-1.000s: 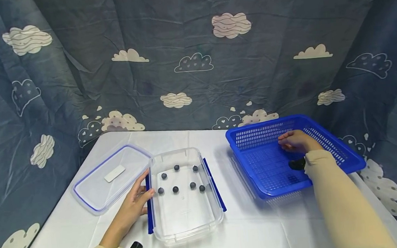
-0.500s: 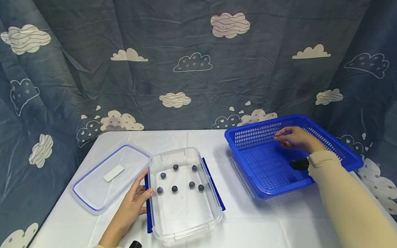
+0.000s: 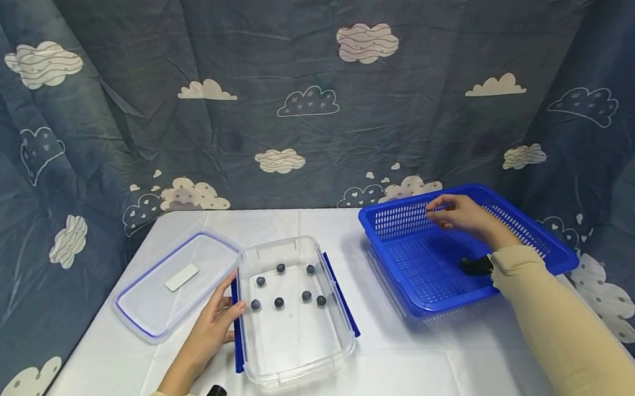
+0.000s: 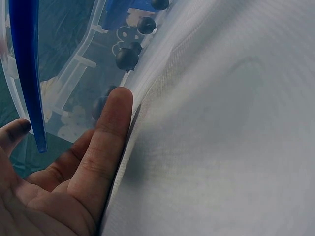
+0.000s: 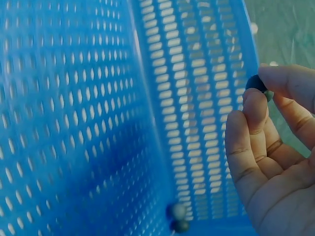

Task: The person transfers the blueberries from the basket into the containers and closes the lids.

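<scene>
A small dark ball (image 5: 256,82) was pinched between the thumb and fingertips of the right hand (image 3: 461,216), held above the blue basket (image 3: 527,229) near its far wall. Two more balls (image 5: 177,218) lay in a basket corner. The left hand (image 3: 211,327), fingers straight, rested against the clear container (image 3: 298,348), which held six dark balls (image 3: 279,301). Its lid (image 3: 153,310) lay on the white surface (image 3: 398,372) beside it.

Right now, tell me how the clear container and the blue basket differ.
The clear container has solid see-through walls; the blue basket is opaque and perforated. The container holds six dark balls; the basket shows two. The left hand rests against the container; the right hand pinches a ball above the basket. Both are rectangular.
</scene>
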`<control>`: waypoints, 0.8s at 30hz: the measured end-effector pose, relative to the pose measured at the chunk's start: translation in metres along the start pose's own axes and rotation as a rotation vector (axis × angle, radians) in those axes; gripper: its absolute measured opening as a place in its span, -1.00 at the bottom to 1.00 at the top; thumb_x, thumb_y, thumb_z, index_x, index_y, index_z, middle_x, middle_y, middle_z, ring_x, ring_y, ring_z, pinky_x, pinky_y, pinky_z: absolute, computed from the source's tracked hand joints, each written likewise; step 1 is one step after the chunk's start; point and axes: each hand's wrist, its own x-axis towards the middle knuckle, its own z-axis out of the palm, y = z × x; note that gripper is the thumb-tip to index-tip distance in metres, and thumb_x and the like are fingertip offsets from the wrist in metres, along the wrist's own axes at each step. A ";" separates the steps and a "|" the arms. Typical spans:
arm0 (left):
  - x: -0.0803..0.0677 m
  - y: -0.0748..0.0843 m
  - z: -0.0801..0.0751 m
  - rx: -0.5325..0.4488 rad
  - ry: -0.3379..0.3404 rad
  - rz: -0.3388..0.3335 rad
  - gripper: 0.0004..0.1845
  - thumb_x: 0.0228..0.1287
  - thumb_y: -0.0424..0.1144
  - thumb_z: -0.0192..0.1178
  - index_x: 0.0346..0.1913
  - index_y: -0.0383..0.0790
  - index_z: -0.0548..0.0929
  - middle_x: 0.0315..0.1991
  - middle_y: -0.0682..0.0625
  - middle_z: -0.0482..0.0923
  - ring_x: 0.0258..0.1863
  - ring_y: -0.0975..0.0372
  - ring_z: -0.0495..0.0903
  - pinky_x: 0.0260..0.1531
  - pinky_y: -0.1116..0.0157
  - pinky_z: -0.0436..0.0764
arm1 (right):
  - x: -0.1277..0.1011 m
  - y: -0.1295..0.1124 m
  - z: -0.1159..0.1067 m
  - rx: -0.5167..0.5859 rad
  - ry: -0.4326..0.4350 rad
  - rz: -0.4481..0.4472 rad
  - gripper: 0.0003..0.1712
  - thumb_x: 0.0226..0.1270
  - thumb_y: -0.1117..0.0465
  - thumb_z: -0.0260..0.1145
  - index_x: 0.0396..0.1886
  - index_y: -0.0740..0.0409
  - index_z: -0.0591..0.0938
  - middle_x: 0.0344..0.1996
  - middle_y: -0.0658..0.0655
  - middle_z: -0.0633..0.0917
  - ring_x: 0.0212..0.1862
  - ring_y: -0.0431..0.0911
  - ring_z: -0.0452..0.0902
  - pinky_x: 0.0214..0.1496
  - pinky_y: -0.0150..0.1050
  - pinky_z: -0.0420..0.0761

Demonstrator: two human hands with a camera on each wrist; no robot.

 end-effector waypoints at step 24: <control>0.000 0.002 0.000 0.002 0.006 -0.006 -0.24 0.65 -0.15 0.15 0.74 0.25 0.09 0.27 -0.42 0.44 0.05 0.01 0.64 -0.18 0.18 0.83 | -0.024 -0.065 0.040 0.091 -0.073 -0.337 -0.68 0.62 0.23 0.32 0.20 0.34 0.60 -0.15 0.06 0.71 -0.14 -0.08 0.67 -0.01 -0.31 0.76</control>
